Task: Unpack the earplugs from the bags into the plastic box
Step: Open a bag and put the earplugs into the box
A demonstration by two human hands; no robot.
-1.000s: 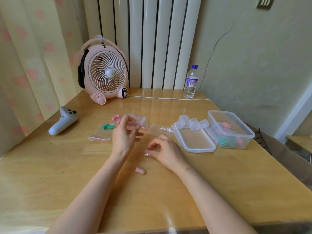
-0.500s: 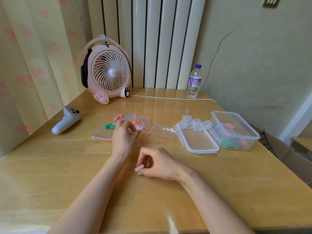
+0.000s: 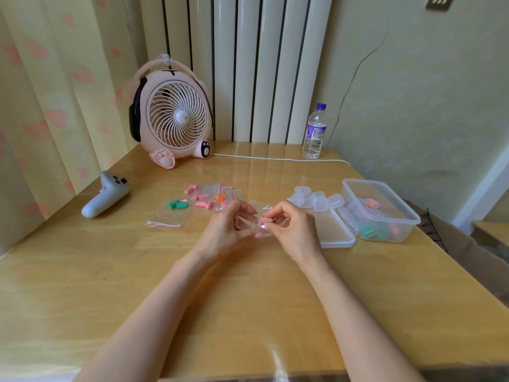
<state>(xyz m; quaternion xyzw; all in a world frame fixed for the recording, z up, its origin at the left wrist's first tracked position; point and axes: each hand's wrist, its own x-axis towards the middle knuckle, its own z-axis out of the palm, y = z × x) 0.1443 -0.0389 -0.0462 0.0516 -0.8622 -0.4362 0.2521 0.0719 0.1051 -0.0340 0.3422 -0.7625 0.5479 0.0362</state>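
My left hand (image 3: 227, 232) holds a small clear case (image 3: 246, 225) above the table, in the middle of the view. My right hand (image 3: 293, 231) pinches a pale pink earplug (image 3: 261, 230) at the case's right edge. Behind my hands lie zip bags with pink and orange earplugs (image 3: 212, 198), a bag with green earplugs (image 3: 176, 206) and an empty bag (image 3: 260, 204). The clear plastic box (image 3: 407, 216) stands at the right with green, pink and orange earplugs inside. Its lid (image 3: 334, 232) lies beside it, with several small clear cases (image 3: 316, 201) at its far end.
A pink desk fan (image 3: 176, 117) stands at the back left, its white cable (image 3: 275, 159) running right. A water bottle (image 3: 314, 132) stands by the wall. A grey controller (image 3: 106, 198) lies at the left. The table's right edge drops off past the box.
My right hand picked the pink earplug up off the table near me and carried it up to the clear case. My left hand moved slightly right, towards it.
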